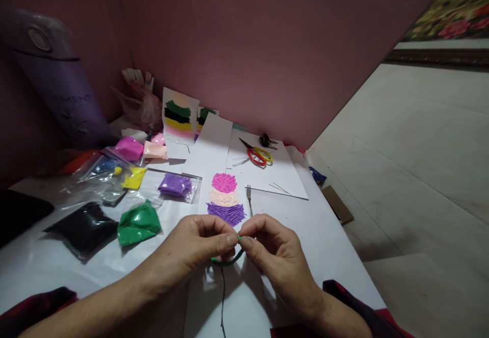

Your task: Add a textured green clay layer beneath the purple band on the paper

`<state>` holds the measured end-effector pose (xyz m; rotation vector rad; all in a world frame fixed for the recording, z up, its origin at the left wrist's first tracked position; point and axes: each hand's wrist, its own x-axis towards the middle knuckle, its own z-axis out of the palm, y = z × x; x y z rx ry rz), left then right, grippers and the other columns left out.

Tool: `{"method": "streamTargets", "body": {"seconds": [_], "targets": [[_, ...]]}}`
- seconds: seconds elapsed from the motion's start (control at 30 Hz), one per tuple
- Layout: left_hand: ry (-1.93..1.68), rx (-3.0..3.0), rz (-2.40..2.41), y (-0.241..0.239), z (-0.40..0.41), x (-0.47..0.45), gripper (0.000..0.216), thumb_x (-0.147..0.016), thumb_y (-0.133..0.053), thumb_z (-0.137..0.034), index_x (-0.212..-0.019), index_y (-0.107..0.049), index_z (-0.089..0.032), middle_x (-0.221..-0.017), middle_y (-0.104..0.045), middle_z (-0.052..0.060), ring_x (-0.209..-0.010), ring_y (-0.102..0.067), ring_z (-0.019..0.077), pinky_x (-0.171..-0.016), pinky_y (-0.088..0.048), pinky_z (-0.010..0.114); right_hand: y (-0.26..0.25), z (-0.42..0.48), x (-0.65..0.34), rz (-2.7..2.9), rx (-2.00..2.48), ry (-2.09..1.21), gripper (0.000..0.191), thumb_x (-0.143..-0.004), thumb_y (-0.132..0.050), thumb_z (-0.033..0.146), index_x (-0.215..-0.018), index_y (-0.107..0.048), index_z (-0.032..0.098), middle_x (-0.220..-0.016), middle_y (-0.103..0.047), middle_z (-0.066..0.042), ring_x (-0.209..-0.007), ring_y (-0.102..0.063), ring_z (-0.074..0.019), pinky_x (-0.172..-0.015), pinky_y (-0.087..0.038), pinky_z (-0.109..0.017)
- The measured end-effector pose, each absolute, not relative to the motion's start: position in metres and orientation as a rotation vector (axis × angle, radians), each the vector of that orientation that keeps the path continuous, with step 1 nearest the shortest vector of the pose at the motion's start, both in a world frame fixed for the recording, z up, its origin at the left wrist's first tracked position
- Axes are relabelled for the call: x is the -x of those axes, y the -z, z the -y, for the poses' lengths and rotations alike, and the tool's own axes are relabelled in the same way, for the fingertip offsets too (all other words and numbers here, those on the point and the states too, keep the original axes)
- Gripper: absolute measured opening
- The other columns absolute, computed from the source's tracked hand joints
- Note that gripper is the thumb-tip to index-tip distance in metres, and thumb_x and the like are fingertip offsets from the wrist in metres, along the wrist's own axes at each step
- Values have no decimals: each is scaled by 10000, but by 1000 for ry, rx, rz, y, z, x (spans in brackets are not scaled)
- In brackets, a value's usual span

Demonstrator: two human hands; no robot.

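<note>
My left hand and my right hand are close together, both closed with thumb and fingers pinched. Between their fingertips is a thin green clay strand, which loops below them. Under it a thin dark strand runs down toward the near edge; I cannot tell whether it joins the green one. Just beyond my hands lies a textured clay piece in bands of pink, peach and purple. A small fork lies to its right, its handle partly hidden behind my right hand.
On the left lie clay packets in black, green, purple, yellow and magenta. A purple bottle stands behind them. Scissors rest on white paper. Painted cards lean against the wall.
</note>
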<state>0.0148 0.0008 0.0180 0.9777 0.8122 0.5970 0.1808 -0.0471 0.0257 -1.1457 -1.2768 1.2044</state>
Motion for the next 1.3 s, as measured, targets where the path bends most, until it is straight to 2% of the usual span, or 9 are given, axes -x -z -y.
{"method": "streamTargets", "body": {"seconds": [0.07,0.27,0.43,0.57,0.77,0.97,1.3], "targets": [[-580,-980,-830,-19,0,-15,257,-648,-797,-386,-658,-671,-161,-591,-608,-16,-607,-488,126,-607,-344,246,-25,47,-181,1296,1145,-1192,110,-825,-684,268,-785,-658,169,-730,-629,-6,-681,-582,-129,-615,-455,-247],[-566,-946,-852,-21,-1,-15,281,-673,-763,-407,-633,-636,-159,-607,-606,-6,-604,-473,131,-592,-329,245,-26,48,-182,1272,1186,-1209,142,-856,-655,314,-832,-666,175,-659,-568,28,-553,-461,-96,-558,-404,-244],[-580,-992,-790,-18,-3,-14,274,-619,-821,-365,-698,-656,-161,-594,-603,-30,-583,-474,118,-595,-330,247,-26,49,-181,1268,1206,-1208,161,-835,-680,334,-821,-669,175,-726,-620,-5,-655,-530,-133,-617,-419,-268],[-564,-992,-858,-22,-1,-14,207,-633,-795,-322,-658,-662,-166,-577,-615,-21,-582,-479,123,-577,-317,243,-26,48,-181,1250,1204,-1231,210,-863,-650,383,-840,-653,174,-656,-560,26,-585,-483,-110,-580,-405,-254],[-631,-895,-876,-26,2,-17,205,-662,-770,-325,-637,-649,-162,-549,-583,-32,-554,-444,107,-559,-291,229,-22,48,-180,1191,1224,-1334,294,-734,-788,356,-879,-602,181,-778,-608,8,-670,-551,-128,-592,-418,-253],[-661,-839,-819,-26,4,-18,245,-668,-781,-346,-651,-645,-144,-566,-595,-8,-571,-476,124,-596,-329,251,-22,48,-180,1246,1205,-1290,174,-839,-677,326,-885,-605,175,-820,-642,-23,-750,-607,-165,-681,-474,-307],[-649,-900,-855,-26,2,-17,223,-631,-793,-333,-661,-661,-156,-592,-626,1,-584,-486,133,-614,-347,267,-23,48,-182,1285,1237,-1172,124,-830,-670,287,-895,-636,187,-822,-636,-16,-753,-592,-164,-665,-464,-294]]}}
